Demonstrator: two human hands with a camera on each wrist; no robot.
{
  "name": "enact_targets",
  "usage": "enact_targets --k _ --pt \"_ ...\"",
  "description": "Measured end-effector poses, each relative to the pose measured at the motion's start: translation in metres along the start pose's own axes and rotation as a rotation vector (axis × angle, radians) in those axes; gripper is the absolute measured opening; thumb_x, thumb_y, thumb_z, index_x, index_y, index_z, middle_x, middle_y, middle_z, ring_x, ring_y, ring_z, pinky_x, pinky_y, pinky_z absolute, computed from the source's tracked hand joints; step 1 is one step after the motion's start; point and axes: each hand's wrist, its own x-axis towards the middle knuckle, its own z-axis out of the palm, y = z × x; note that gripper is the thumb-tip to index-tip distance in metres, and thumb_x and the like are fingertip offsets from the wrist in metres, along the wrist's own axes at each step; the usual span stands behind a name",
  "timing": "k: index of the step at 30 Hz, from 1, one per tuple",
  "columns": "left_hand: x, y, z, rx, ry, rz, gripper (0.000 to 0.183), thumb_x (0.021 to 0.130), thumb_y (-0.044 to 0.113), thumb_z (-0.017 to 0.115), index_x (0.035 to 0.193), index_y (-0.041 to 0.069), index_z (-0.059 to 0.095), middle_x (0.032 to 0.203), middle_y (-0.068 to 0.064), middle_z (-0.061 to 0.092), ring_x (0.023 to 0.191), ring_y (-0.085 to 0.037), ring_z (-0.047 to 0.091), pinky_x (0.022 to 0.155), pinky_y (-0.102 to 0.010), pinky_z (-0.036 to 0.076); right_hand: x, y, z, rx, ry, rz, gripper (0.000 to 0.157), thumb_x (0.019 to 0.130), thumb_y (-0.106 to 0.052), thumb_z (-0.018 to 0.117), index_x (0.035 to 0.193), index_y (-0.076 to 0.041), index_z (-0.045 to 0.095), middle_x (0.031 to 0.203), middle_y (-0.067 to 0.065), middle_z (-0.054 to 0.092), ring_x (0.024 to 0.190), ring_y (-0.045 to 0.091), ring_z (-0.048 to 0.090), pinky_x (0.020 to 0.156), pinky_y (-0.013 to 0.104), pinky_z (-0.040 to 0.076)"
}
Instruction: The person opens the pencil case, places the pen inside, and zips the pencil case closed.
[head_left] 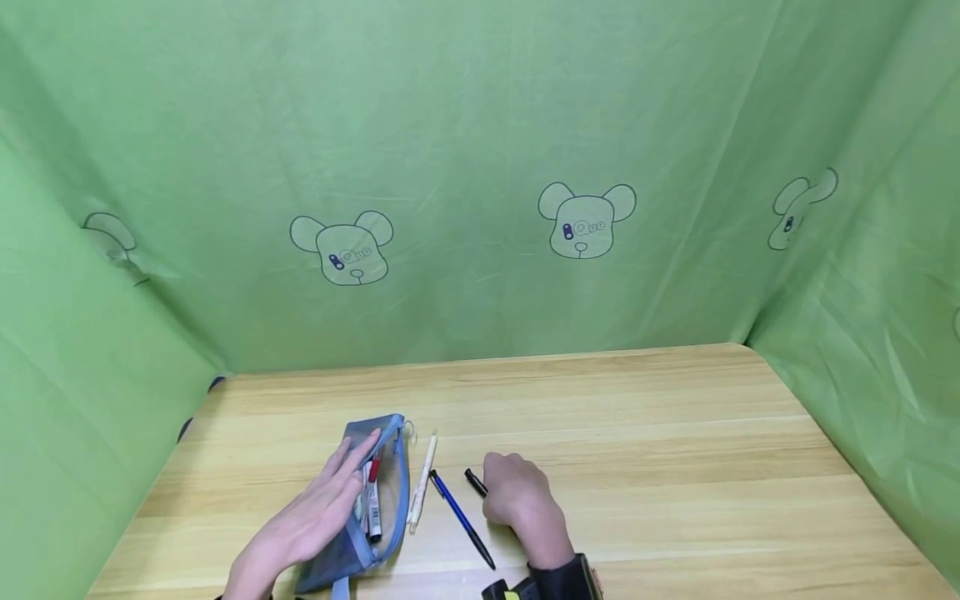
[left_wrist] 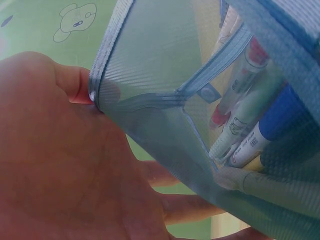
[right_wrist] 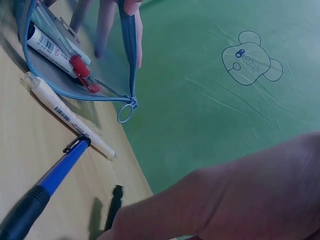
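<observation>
A blue mesh pencil case (head_left: 330,565) lies unzipped at the left front of the table. My left hand (head_left: 318,512) pinches its zippered edge, thumb over the rim and the other fingers along the outer side. Through the mesh show a red-capped pen (right_wrist: 82,70), a blue-capped marker (left_wrist: 262,127) and several other pens. Right of the case, my right hand (head_left: 519,493) pinches a black pen (head_left: 474,481) close over the table. The pen's far end sticks out beyond the fingers; the rest is hidden by the hand.
Between the case and my right hand lie a white pen (head_left: 423,483) and a blue pen with a black grip (head_left: 461,518). A metal zipper ring (right_wrist: 126,113) hangs from the case's end. Green cloth (head_left: 465,125) with bear outlines encloses the wooden table (head_left: 660,467) behind and at both sides.
</observation>
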Motion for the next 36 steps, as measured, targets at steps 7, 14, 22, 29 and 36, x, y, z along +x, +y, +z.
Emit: enact_targets --k 7,14,22,29,36 --pt "0.0000 -0.0001 0.0004 0.004 0.004 0.004 0.052 0.109 0.019 0.022 0.160 0.014 0.013 0.161 -0.026 0.008 0.145 -0.044 0.006 0.103 -0.075 0.024 0.0012 0.0008 -0.0020 0.061 0.025 0.003 0.031 0.079 -0.001 0.065 0.108 0.004 0.056 0.070 0.012 0.055 0.055 0.024 0.048 0.047 0.033 0.040" --pt "-0.0007 0.0006 0.0005 0.008 0.009 0.002 0.052 0.109 0.019 0.023 0.160 0.014 0.014 0.160 -0.026 0.009 0.145 -0.044 0.007 0.104 -0.074 0.024 0.0011 -0.0003 -0.0029 0.111 0.092 -0.042 0.022 0.086 -0.003 0.056 0.107 0.001 0.051 0.066 0.010 0.052 0.051 0.021 0.044 0.045 0.032 0.036" --pt "-0.0011 0.0025 0.0001 0.008 0.004 -0.005 0.052 0.109 0.021 0.023 0.160 0.015 0.013 0.160 -0.027 0.008 0.145 -0.044 0.007 0.102 -0.075 0.025 0.0044 -0.0023 -0.0006 0.152 0.119 -0.026 0.027 0.093 -0.002 0.047 0.120 -0.001 0.048 0.059 0.005 0.047 0.044 0.017 0.039 0.040 0.028 0.032" --pt "-0.0007 0.0021 -0.0001 0.019 0.007 0.007 0.052 0.109 0.021 0.023 0.160 0.014 0.015 0.160 -0.028 0.010 0.144 -0.045 0.008 0.101 -0.075 0.027 0.0075 -0.0034 0.0018 0.197 0.096 -0.034 0.031 0.089 -0.004 0.054 0.120 -0.002 0.052 0.059 0.004 0.050 0.045 0.016 0.042 0.040 0.027 0.034" --pt "-0.0007 0.0009 -0.0003 0.024 0.005 0.013 0.052 0.109 0.021 0.023 0.160 0.013 0.015 0.159 -0.029 0.010 0.144 -0.046 0.008 0.100 -0.076 0.027 0.0085 -0.0055 0.0024 0.210 0.053 -0.065 0.048 0.079 -0.003 0.063 0.126 -0.004 0.055 0.073 0.002 0.057 0.057 0.019 0.049 0.051 0.033 0.043"
